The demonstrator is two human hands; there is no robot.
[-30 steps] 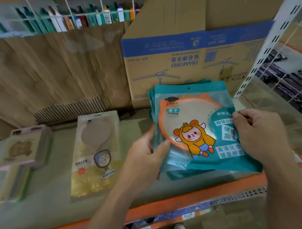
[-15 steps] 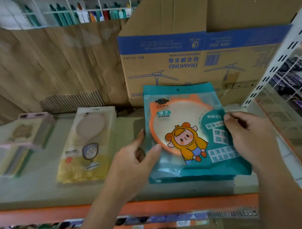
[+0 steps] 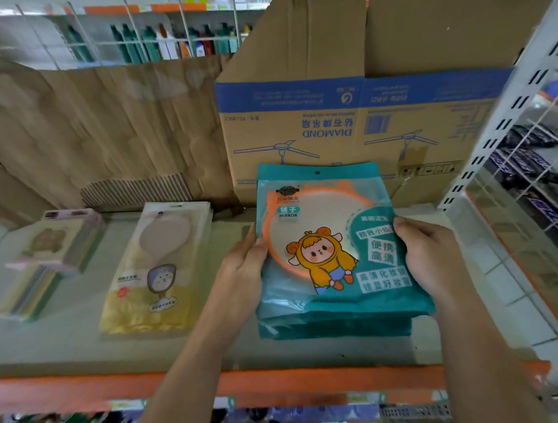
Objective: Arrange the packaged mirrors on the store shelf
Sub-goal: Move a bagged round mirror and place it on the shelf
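Store shelving, pale deck (image 3: pixel 70 345) with an orange front lip (image 3: pixel 277 380), both hands on a stack of teal mirror packs (image 3: pixel 332 241).

Cardboard lines the back, and an upside-down carton (image 3: pixel 347 120) printed DIAMOND stands just behind the stack, its base close to the packs' top edge. Left hand (image 3: pixel 241 269) grips the stack's left edge, thumb on the top pack's face; right hand (image 3: pixel 431 253) holds the right edge the same way, so each grip is closed on the packs. Whether the stack rests on the deck or is lifted I cannot tell. Bare deck lies between the stack and a yellow mirror pack (image 3: pixel 156 266) lying flat to the left; farther left sits a pile of pastel boxed items (image 3: pixel 48 260). A white slotted upright (image 3: pixel 502 115) and wire grid bound the right side, near the stack.
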